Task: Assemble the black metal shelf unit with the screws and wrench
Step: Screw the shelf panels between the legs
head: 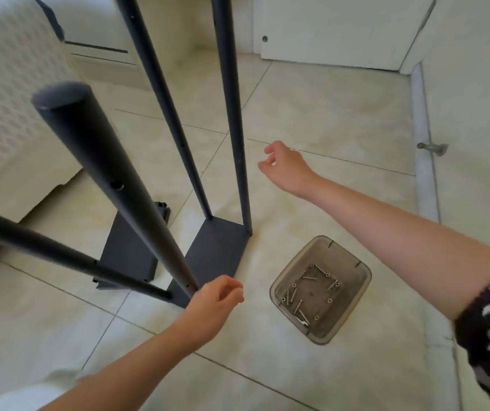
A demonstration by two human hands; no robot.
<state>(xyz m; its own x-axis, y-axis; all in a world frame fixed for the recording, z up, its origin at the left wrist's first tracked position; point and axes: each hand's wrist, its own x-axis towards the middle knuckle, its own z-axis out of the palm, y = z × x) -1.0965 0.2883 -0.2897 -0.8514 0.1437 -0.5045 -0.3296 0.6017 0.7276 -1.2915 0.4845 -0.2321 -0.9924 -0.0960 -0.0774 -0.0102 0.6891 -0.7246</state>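
The black shelf unit stands on the tile floor: a flat black base plate (217, 247) with several black poles rising from its corners. The nearest pole (104, 161) leans toward me and has a screw hole in its side. My left hand (217, 301) is at the foot of that pole, fingers loosely curled, with nothing visible in it. My right hand (285, 167) hovers just right of the far right pole (231, 99), apart from it, fingers relaxed and empty. A clear plastic tray (347, 259) on the floor to the right holds several silver screws (294, 298).
A second black shelf plate (128, 250) lies on the floor behind the unit. White patterned furniture (0, 99) stands at the left. A white cabinet (326, 31) lines the back. A metal doorstop (433, 148) sticks out of the right wall.
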